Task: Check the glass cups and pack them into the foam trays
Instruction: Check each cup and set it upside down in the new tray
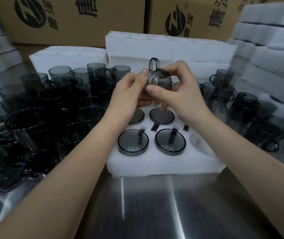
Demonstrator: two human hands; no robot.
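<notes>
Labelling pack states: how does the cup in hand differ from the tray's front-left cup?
The held cup is above the foam tray, gripped by the left hand and right hand; the front-left cup sits in a tray slot, untouched. The held cup lies tipped, handle pointing up; the front-left cup faces straight up. The held cup's side wall shows; the front-left cup's is sunk in foam. Both are smoky grey glass.
</notes>
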